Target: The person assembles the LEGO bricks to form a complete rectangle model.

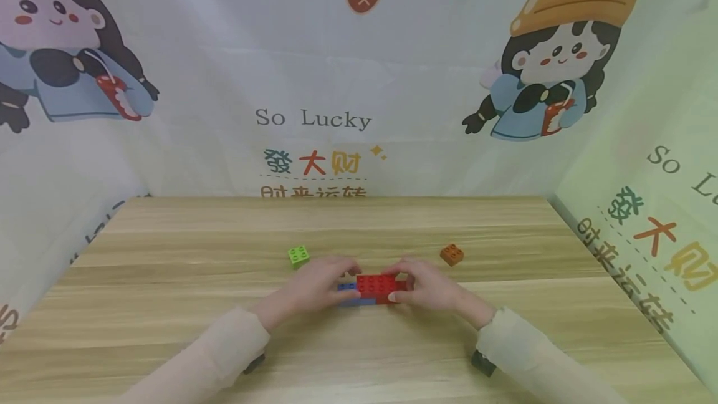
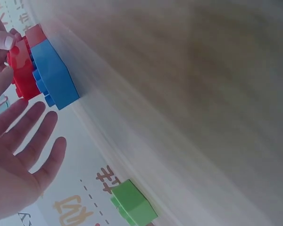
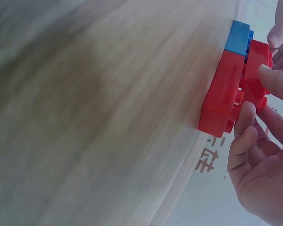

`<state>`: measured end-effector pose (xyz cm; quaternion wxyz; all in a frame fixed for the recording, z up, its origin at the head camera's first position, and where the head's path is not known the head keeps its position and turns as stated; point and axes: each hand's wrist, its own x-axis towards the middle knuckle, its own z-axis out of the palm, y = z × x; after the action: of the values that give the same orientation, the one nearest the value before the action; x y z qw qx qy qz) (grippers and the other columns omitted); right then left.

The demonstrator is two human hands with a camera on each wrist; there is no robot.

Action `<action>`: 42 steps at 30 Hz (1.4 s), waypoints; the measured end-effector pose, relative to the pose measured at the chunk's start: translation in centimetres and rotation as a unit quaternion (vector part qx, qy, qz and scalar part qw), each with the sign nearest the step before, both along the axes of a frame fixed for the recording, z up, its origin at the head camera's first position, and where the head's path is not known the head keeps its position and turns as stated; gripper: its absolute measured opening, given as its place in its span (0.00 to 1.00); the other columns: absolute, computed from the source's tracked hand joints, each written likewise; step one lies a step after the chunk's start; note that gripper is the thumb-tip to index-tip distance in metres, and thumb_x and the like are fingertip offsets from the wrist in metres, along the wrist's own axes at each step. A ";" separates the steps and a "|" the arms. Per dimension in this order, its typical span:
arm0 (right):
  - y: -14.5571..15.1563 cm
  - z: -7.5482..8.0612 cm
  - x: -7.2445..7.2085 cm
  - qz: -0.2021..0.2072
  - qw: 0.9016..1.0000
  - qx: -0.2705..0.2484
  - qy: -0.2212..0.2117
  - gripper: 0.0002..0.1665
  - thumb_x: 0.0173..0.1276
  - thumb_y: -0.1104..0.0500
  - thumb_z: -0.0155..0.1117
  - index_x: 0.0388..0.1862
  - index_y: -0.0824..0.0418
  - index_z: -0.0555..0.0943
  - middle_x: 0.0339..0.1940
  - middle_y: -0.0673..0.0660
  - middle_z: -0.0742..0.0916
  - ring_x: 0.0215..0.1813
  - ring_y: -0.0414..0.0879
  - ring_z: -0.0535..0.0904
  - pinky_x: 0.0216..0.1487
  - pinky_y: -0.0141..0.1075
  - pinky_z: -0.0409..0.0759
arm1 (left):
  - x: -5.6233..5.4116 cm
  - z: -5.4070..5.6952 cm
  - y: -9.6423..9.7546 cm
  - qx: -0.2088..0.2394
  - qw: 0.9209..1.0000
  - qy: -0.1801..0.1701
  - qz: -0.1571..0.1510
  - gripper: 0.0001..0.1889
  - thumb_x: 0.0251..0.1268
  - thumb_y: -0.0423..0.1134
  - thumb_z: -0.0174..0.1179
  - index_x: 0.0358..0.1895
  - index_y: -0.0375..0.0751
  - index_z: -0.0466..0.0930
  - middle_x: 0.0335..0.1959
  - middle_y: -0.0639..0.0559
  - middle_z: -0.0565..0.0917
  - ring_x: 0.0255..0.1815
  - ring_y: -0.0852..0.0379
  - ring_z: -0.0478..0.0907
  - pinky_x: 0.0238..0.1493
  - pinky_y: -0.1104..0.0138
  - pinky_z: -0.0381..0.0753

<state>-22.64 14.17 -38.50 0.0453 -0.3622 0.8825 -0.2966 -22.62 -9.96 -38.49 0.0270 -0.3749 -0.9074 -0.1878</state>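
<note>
A red brick (image 1: 376,283) lies across a blue brick (image 1: 349,295) and a second red brick (image 3: 222,96), which stand end to end on the table. Some studs of the lower bricks show along the seam beneath the upper one. My right hand (image 1: 429,285) pinches the upper red brick at its right end, thumb on the front face and index finger at the end. At the other end is my left hand (image 1: 314,285), thumb and index tips close to the upper brick. Its remaining fingers (image 2: 40,136) are spread and fairly straight.
Beyond my left hand sits a light green brick (image 1: 298,257); an orange-brown brick (image 1: 452,254) lies beyond my right hand. The wooden table (image 1: 359,354) ends at a printed cloth (image 1: 224,80) hanging at the back and sides.
</note>
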 end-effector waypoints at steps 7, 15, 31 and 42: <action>0.0 -0.2 0.0 0.003 1.000 -0.005 0.006 0.22 0.56 0.56 0.64 0.51 0.60 0.75 0.36 0.46 0.76 0.27 0.38 0.70 0.28 0.32 0.71 | 0.1 0.2 0.5 0.013 1.000 -0.012 0.000 0.14 0.53 0.46 0.61 0.42 0.44 0.77 0.37 0.56 0.80 0.35 0.62 0.75 0.35 0.70 0.73; 0.0 -0.3 -0.1 0.004 1.000 -0.025 -0.010 0.22 0.61 0.55 0.60 0.52 0.63 0.74 0.37 0.48 0.78 0.27 0.38 0.72 0.28 0.31 0.72 | -0.2 0.2 0.6 0.015 0.999 -0.041 0.011 0.13 0.52 0.45 0.62 0.40 0.45 0.78 0.35 0.57 0.80 0.33 0.63 0.75 0.33 0.71 0.73; 0.0 0.4 -0.8 0.016 0.999 -0.013 -0.045 0.16 0.59 0.55 0.62 0.46 0.58 0.76 0.38 0.48 0.80 0.20 0.38 0.71 0.22 0.31 0.71 | -0.5 0.7 0.6 0.022 0.998 -0.055 0.006 0.12 0.51 0.45 0.63 0.37 0.44 0.79 0.32 0.57 0.80 0.33 0.61 0.76 0.35 0.69 0.73; -0.1 0.5 -0.8 0.006 0.999 -0.009 -0.052 0.16 0.59 0.55 0.62 0.45 0.58 0.76 0.37 0.48 0.80 0.18 0.38 0.71 0.22 0.32 0.71 | -0.6 1.0 0.8 0.012 0.998 -0.061 0.001 0.13 0.50 0.46 0.63 0.37 0.44 0.78 0.33 0.56 0.80 0.35 0.60 0.76 0.36 0.68 0.73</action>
<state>-23.46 14.07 -38.04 0.0895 -0.3521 0.8739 -0.3231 -23.17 -9.16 -37.49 -0.0238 -0.3613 -0.9054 -0.2217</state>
